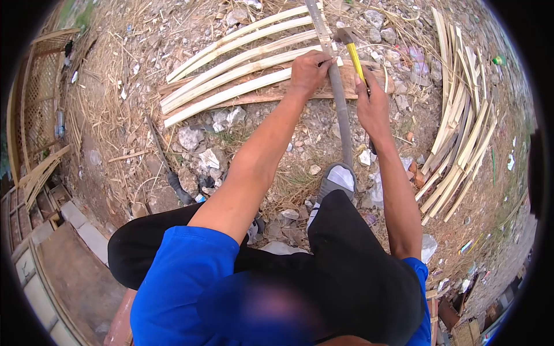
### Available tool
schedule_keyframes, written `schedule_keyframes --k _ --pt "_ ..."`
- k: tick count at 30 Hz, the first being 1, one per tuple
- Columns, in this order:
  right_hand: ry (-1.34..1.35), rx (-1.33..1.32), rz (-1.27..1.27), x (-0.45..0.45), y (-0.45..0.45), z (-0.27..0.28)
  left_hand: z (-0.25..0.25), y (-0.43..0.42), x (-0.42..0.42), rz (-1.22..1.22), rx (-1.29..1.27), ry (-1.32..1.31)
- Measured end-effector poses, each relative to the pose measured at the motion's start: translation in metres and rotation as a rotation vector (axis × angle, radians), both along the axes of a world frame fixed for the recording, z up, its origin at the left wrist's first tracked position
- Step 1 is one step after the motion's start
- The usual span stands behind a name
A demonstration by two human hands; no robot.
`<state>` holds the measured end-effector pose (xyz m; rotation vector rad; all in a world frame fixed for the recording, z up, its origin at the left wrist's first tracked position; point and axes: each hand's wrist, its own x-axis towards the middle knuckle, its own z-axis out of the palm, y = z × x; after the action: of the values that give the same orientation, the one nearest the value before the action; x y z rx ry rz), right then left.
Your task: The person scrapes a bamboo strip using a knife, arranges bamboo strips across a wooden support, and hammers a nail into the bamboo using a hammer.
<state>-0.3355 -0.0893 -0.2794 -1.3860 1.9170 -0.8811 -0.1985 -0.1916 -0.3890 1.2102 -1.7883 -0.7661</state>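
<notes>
My right hand [372,106] is closed around the handle of a hammer [354,56], which has a yellow and black handle and a dark head raised near the grey strip. My left hand [310,72] is pinched at the left edge of a long grey strip [339,104]; whatever its fingertips hold is too small to make out. The grey strip runs across the right ends of several pale wooden slats [231,87], lying side by side. Under them lies a brown wooden plank [254,98]. My shoe [339,179] is at the strip's near end.
A pile of loose pale slats [461,138] lies on the right. A dark-handled long tool [176,184] rests on the ground to the left. Stones [190,138], dry straw and litter cover the ground. A lattice panel [43,98] stands at far left.
</notes>
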Motion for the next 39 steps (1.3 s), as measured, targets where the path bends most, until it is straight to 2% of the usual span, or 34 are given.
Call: schedule_keyframes --k 5,7,13,16,19,24,29,34,37,39 --pt "0.02 0.004 0.034 0.0 0.02 -0.022 -0.005 -0.003 0.001 0.004 -0.067 -0.044" --pt "-0.013 0.045 0.037 0.002 0.028 -0.018 -0.004 -0.002 0.001 0.002 -0.068 -0.059" --pt "0.019 -0.139 0.006 0.006 0.028 -0.017 -0.003 -0.001 0.001 0.008 -0.057 -0.064" --pt "-0.026 0.019 0.017 0.008 0.024 -0.016 -0.001 -0.001 0.002 -0.006 -0.089 -0.078" --pt "0.002 -0.146 0.021 0.013 0.024 -0.021 -0.002 -0.001 0.001 -0.009 -0.096 -0.049" --pt "-0.05 -0.092 0.006 0.016 0.027 -0.007 -0.006 0.0 0.002 -0.011 -0.096 -0.05" --pt "0.031 -0.132 0.037 0.011 0.028 -0.035 -0.004 -0.002 0.002 -0.011 -0.105 -0.093" --pt "-0.125 -0.117 -0.075 0.02 0.026 0.002 -0.006 -0.001 0.001 -0.028 -0.094 -0.017" --pt "0.043 -0.141 0.043 0.014 0.03 -0.032 -0.005 0.0 0.002 -0.014 -0.044 -0.067" --pt "0.037 -0.138 0.05 0.013 0.032 -0.035 -0.006 -0.001 0.001 -0.019 -0.056 -0.084"
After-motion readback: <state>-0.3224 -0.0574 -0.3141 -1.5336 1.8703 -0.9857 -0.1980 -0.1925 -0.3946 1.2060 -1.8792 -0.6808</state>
